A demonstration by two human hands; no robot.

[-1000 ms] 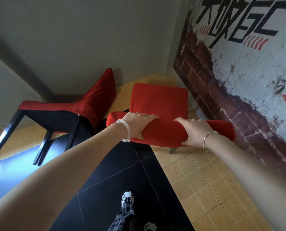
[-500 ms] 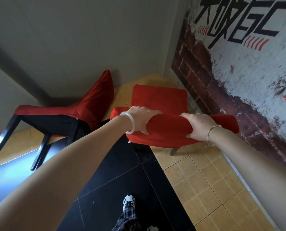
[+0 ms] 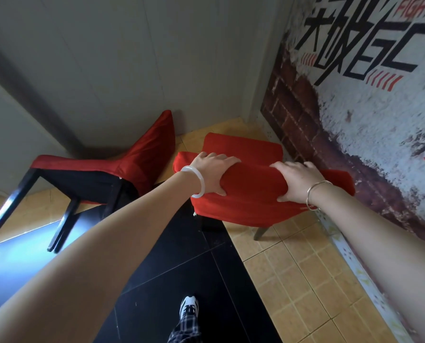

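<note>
Left hand (image 3: pixel 212 174) and right hand (image 3: pixel 296 180) are both gripping the padded top of the backrest (image 3: pixel 253 196) of a red chair (image 3: pixel 243 151). The fingers are curling over the far side, the thumbs are pressing into the near face, and the fabric is bunching slightly under each hand. The hands are sitting side by side, with a stretch of red backrest showing between them. A white bangle (image 3: pixel 198 181) is circling the left wrist and a thin metal bracelet (image 3: pixel 316 194) the right.

The red chair is standing in the corner of the room with its seat pointing away from the person, just beside the painted brick wall (image 3: pixel 354 134) on the right. One dark leg (image 3: pixel 260 232) is showing below the backrest, over the yellow tiles (image 3: pixel 305 280). Whether it is touching the floor cannot be told.

To the left, a second red chair (image 3: pixel 134 167) is lying tipped against the grey wall (image 3: pixel 107 58), its black legs (image 3: pixel 11 201) pointing out to the left. Below the arms, a white shoe (image 3: pixel 188 306) is resting on the black tiles (image 3: pixel 181 263).
</note>
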